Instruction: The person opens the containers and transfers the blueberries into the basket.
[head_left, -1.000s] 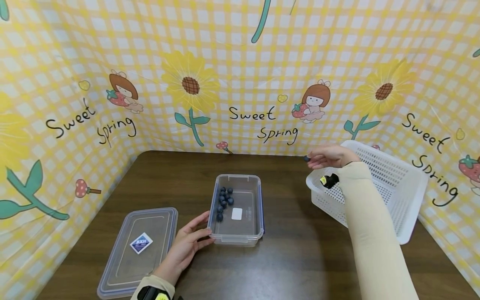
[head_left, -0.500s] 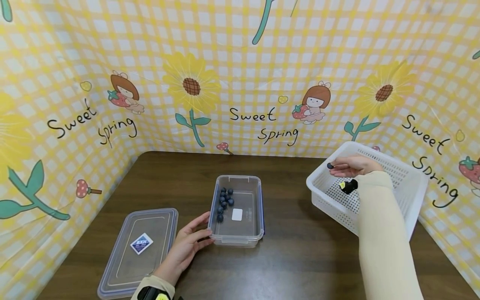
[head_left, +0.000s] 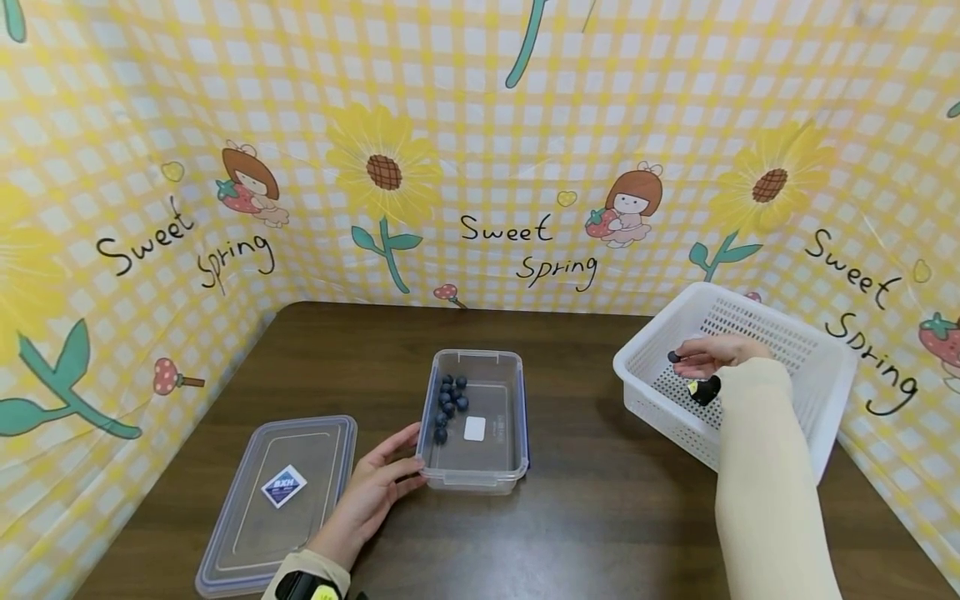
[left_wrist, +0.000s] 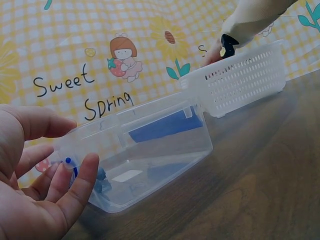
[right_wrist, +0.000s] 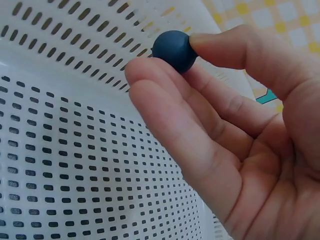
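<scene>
In the head view my right hand [head_left: 716,353] is inside the white perforated basket [head_left: 821,350], below its rim. Its thumb and fingertips pinch one blueberry [right_wrist: 174,51], large and dark blue in the right wrist view. My left hand [head_left: 377,483] rests against the left side and near left corner of a clear plastic food container [head_left: 498,479], its fingers loosely extended. Several blueberries [head_left: 447,407] lie along the left wall inside that container, next to a white square label [head_left: 474,428]. In the left wrist view these berries are mostly hidden behind fingers.
A clear lid [head_left: 322,450] with a bluish rim and a blue-and-white sticker lies flat on the dark wooden table [head_left: 570,533], left of the container. Yellow checked cloth [head_left: 480,150] hangs behind the table and along both sides.
My right hand has moved right and then down into the white basket, still pinching the blueberry. The left hand, container and lid have stayed in place.
</scene>
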